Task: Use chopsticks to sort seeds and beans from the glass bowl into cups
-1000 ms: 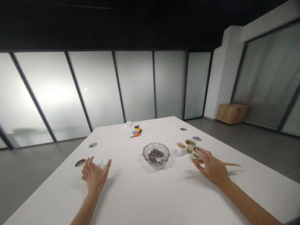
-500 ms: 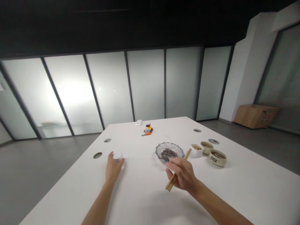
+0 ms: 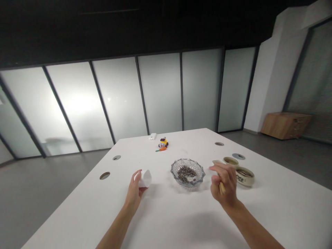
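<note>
Since half a second ago the left hand (image 3: 135,192) has lifted the small white cup (image 3: 145,178) off the table (image 3: 166,221) and tipped it, so its open mouth now faces toward the glass bowl (image 3: 187,172); the fingers curl around the cup's side with the thumb pressed against it. The right hand (image 3: 223,186) has come up and turned, and the wooden chopsticks (image 3: 222,187), which stuck out toward the bowl earlier, are now mostly hidden inside a closed fist, with only a short pale end showing below the fingers. Judging by this, the grip on the sticks is being reset while the cup is brought nearer the bowl. The bowl sits between the two hands, just beyond the fingertips: cut glass with a scalloped rim, holding small dark round beans (image 3: 185,172). Past the right knuckles stand two glazed beige ceramic cups (image 3: 245,175), squat and round. The tabletop is smooth matte white.
</note>
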Tool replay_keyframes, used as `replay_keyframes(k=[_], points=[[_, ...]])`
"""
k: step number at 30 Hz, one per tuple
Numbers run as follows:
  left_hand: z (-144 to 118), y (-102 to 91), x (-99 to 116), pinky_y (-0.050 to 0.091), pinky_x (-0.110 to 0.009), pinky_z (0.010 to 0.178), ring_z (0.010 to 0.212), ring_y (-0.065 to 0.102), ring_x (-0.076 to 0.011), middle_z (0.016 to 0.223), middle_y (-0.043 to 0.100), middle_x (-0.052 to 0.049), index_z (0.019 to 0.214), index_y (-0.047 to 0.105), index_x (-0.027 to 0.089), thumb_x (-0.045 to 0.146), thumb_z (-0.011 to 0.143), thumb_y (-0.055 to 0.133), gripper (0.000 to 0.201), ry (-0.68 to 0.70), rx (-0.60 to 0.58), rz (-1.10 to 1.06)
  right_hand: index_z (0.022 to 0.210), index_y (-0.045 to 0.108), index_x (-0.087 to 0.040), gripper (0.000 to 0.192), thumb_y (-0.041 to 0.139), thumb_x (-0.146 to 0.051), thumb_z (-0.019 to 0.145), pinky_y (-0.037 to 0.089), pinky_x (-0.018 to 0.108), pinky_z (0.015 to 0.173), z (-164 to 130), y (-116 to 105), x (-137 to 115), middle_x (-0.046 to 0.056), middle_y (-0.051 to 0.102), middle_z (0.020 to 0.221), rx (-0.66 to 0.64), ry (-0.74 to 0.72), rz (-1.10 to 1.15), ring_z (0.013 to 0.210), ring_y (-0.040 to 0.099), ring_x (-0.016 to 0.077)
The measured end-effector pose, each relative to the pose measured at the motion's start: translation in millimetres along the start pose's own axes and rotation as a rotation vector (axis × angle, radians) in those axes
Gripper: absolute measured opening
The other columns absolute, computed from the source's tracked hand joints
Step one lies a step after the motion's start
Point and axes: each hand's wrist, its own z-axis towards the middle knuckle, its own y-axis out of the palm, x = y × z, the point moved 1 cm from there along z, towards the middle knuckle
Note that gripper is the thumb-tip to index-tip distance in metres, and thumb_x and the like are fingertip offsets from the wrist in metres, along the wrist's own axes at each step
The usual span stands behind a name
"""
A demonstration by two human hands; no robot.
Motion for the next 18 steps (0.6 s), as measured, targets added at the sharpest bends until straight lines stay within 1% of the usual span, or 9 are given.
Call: replay_keyframes(k=[3,5,8,10,12,14,15,17,18], points=[[-7.2,3.0,3.2,0.060,-0.030,0.078,0.103,0.074,-0.0238,0.117,0.073,-0.006,0.116,0.063,0.025,0.084,0.069,0.091,0.081,-0.041,-0.022,-0.039,0.121,0.061,-0.028,0.023,0.039,-0.034,0.120,0.056,0.046,0.089,3.5,0.1,-4.1,0.007,0.069,0.100,0.017,0.005,0.054,0.093,0.070,0.0276],[-10.1,3.1,4.1,0.061,-0.032,0.085,0.110,0.074,-0.0259,0.121,0.073,-0.008,0.115,0.062,0.025,0.080,0.067,0.095,0.081,-0.045,-0.070,-0.023,0.119,0.061,-0.028,0.024,0.039,-0.039,0.120,0.057,0.046,0.088,4.0,0.3,-5.7,0.007,0.068,0.100,0.040,0.042,0.088,0.092,0.069,0.0273],[-13.0,2.8,4.1,0.061,-0.034,0.087,0.108,0.075,-0.0264,0.121,0.073,-0.008,0.121,0.059,0.026,0.074,0.066,0.098,0.083,-0.037,-0.137,0.022,0.108,0.061,-0.029,0.027,0.041,-0.042,0.121,0.055,0.044,0.086,3.0,3.5,-6.6,0.004,0.066,0.089,0.025,0.164,0.143,0.086,0.067,0.0262],[-14.7,2.5,4.1,0.060,-0.033,0.083,0.103,0.075,-0.0248,0.123,0.071,-0.007,0.128,0.056,0.028,0.069,0.065,0.100,0.088,-0.034,-0.141,0.065,0.099,0.059,-0.029,0.030,0.043,-0.039,0.121,0.054,0.041,0.082,1.9,7.7,-6.9,0.001,0.064,0.079,-0.036,0.240,0.172,0.079,0.065,0.0247],[-16.2,2.2,3.8,0.059,-0.031,0.080,0.103,0.075,-0.0238,0.130,0.069,-0.007,0.137,0.054,0.030,0.065,0.066,0.100,0.092,-0.019,-0.140,0.132,0.092,0.060,-0.028,0.034,0.045,-0.037,0.121,0.052,0.037,0.076,0.7,12.2,-6.7,0.000,0.066,0.075,-0.108,0.292,0.176,0.074,0.065,0.0230],[-16.9,2.1,2.7,0.059,-0.031,0.080,0.106,0.075,-0.0243,0.138,0.067,-0.008,0.142,0.054,0.030,0.066,0.071,0.097,0.090,0.018,-0.150,0.210,0.089,0.063,-0.027,0.038,0.049,-0.042,0.121,0.051,0.035,0.072,-0.7,15.8,-5.9,0.001,0.069,0.075,-0.171,0.339,0.174,0.072,0.066,0.0217],[-16.7,2.1,1.5,0.059,-0.032,0.081,0.107,0.075,-0.0251,0.139,0.068,-0.009,0.141,0.055,0.029,0.070,0.075,0.093,0.087,0.037,-0.151,0.250,0.089,0.065,-0.027,0.040,0.050,-0.046,0.120,0.052,0.034,0.070,-1.4,17.3,-5.4,0.001,0.070,0.076,-0.198,0.359,0.174,0.072,0.067,0.0214],[-15.3,2.1,-1.5,0.059,-0.034,0.083,0.110,0.075,-0.0270,0.137,0.070,-0.011,0.138,0.058,0.027,0.081,0.081,0.081,0.082,0.080,-0.140,0.335,0.089,0.069,-0.026,0.046,0.051,-0.055,0.120,0.052,0.033,0.068,-3.1,19.5,-4.2,0.002,0.072,0.077,-0.249,0.390,0.179,0.071,0.068,0.0212],[-14.4,2.1,-3.1,0.059,-0.036,0.084,0.109,0.075,-0.0276,0.132,0.072,-0.010,0.136,0.059,0.026,0.086,0.084,0.075,0.081,0.106,-0.133,0.383,0.089,0.070,-0.026,0.049,0.050,-0.059,0.119,0.052,0.033,0.067,-4.1,20.5,-3.6,0.002,0.073,0.077,-0.273,0.402,0.185,0.070,0.068,0.0212]])
